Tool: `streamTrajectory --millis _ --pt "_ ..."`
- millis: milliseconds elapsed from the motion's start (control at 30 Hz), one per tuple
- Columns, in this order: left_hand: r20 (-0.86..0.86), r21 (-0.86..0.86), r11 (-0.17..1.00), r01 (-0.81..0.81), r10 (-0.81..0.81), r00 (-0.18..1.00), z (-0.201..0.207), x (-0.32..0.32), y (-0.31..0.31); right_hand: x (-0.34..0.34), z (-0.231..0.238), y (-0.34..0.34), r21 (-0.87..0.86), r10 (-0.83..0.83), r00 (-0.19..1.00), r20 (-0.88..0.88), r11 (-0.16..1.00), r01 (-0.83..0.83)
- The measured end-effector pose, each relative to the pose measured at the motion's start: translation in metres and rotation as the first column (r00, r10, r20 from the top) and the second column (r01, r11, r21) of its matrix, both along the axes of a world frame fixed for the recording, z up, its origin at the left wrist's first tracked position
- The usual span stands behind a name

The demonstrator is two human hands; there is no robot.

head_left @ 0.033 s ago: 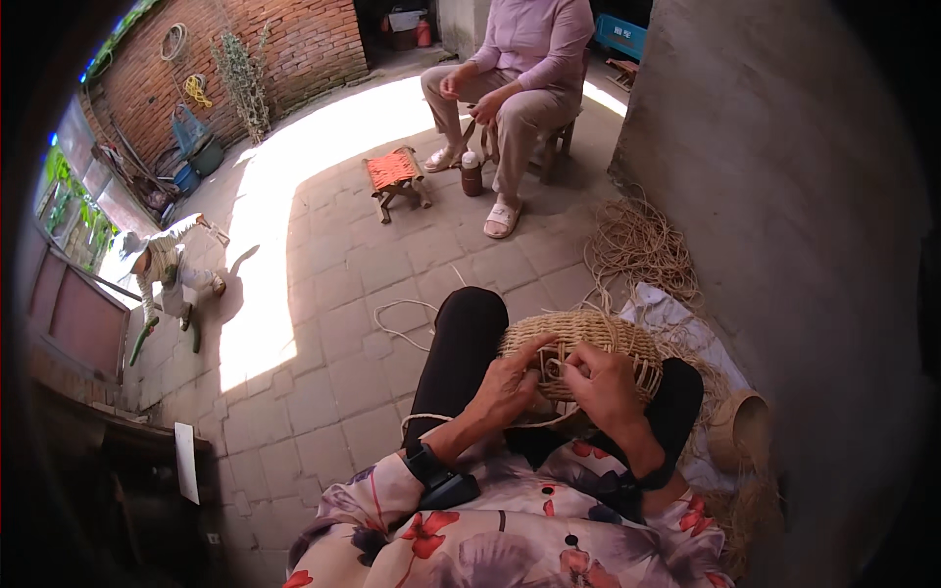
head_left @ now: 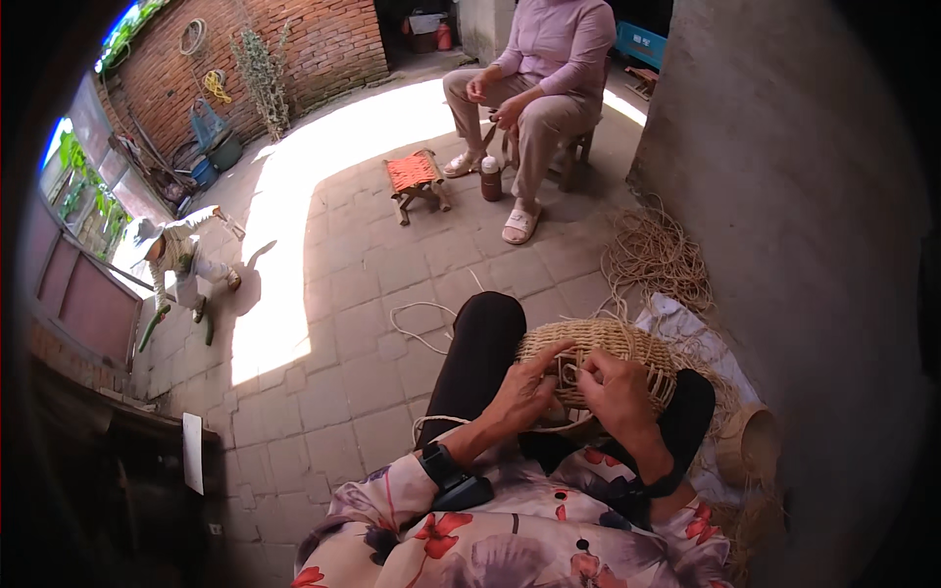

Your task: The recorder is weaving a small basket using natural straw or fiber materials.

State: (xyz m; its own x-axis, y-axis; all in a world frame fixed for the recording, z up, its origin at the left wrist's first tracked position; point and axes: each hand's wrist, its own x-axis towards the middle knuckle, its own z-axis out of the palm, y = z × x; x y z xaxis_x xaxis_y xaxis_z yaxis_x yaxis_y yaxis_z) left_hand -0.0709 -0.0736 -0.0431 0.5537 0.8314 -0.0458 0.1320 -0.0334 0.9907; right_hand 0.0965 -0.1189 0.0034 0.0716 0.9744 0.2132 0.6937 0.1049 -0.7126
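Observation:
A woven straw-coloured basket [head_left: 627,341] rests across my lap, between my knees. My left hand [head_left: 525,390] grips its near left side, with the index finger stretched along the weave. Close beside it, my right hand [head_left: 619,394] is closed, thumb and fingertips pinched on a thin strand [head_left: 570,373] at an open gap in the basket's side. The strand's ends are hard to follow among the fingers. A pale loose cord [head_left: 438,419] runs over my left thigh, near the wrist.
A tangled heap of cord [head_left: 659,260] and a white sheet [head_left: 676,318] lie right, with a tan round container [head_left: 747,441] beside the wall. Ahead sits a person [head_left: 549,88] by a bottle [head_left: 491,180] and a red-topped stool [head_left: 413,172]. Another person [head_left: 181,260] bends at left.
The whole view has shifted, so the scene sits slightly farther right. Both hands stay at the same part of the basket, with little visible finger movement.

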Motion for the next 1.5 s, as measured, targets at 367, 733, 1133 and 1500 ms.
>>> streamTrajectory --millis 367,733,1133,1500 --pt "-0.002 0.401 0.914 -0.065 0.072 0.997 -0.027 0.018 0.011 -0.017 -0.012 0.003 -0.002 0.049 0.889 0.456 0.999 -0.054" --pt "-0.066 0.445 0.894 0.055 -0.029 0.997 0.022 0.058 0.018 0.027 -0.002 -0.010 0.062 -0.057 0.950 0.308 0.997 0.040" --pt "-0.071 0.581 0.814 0.023 0.022 0.997 0.034 0.032 0.024 0.044 0.015 -0.017 0.161 -0.168 0.983 -0.067 0.971 0.177" --pt "-0.005 0.069 0.568 -0.820 0.822 0.569 -0.078 -0.147 0.082 0.086 -0.011 -0.029 0.166 -0.283 0.954 -0.102 0.941 0.296"
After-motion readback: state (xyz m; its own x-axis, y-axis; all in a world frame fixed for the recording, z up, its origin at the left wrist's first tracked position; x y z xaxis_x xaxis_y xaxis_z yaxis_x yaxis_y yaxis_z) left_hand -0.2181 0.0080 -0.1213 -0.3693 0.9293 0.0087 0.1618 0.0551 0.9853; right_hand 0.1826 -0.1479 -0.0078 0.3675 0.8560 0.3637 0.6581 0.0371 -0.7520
